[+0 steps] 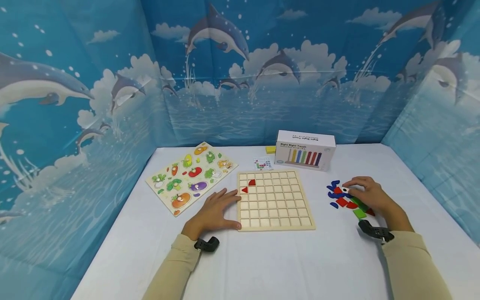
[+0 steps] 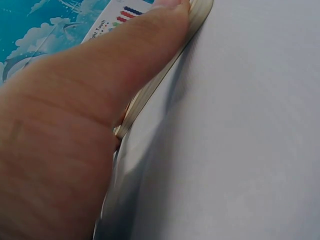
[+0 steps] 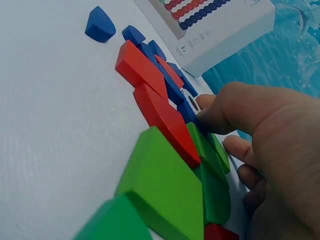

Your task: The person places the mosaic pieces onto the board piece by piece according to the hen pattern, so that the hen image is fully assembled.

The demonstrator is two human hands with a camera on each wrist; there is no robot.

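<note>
My left hand point(image 1: 219, 208) lies flat on the white tablecloth with its fingers straight. Its thumb point(image 2: 125, 65) runs along the left edge of a wooden grid board point(image 1: 275, 201) point(image 2: 199, 15). Two red pieces point(image 1: 249, 186) sit in the board's top-left cells. My right hand point(image 1: 361, 192) point(image 3: 217, 131) curls over a pile of loose pieces point(image 1: 345, 199). Its thumb and fingers close on a blue piece point(image 3: 186, 111) in the pile. Red pieces point(image 3: 167, 117) and green pieces point(image 3: 165, 185) lie around it, and one blue piece point(image 3: 100, 25) lies apart.
A white box point(image 1: 304, 150) point(image 3: 220, 25) printed with coloured bead rows stands behind the board. A small card point(image 1: 263, 163) and a yellow block point(image 1: 270, 149) lie next to it. A vegetable peg puzzle point(image 1: 191, 177) lies at the left. Dolphin-print walls enclose the table.
</note>
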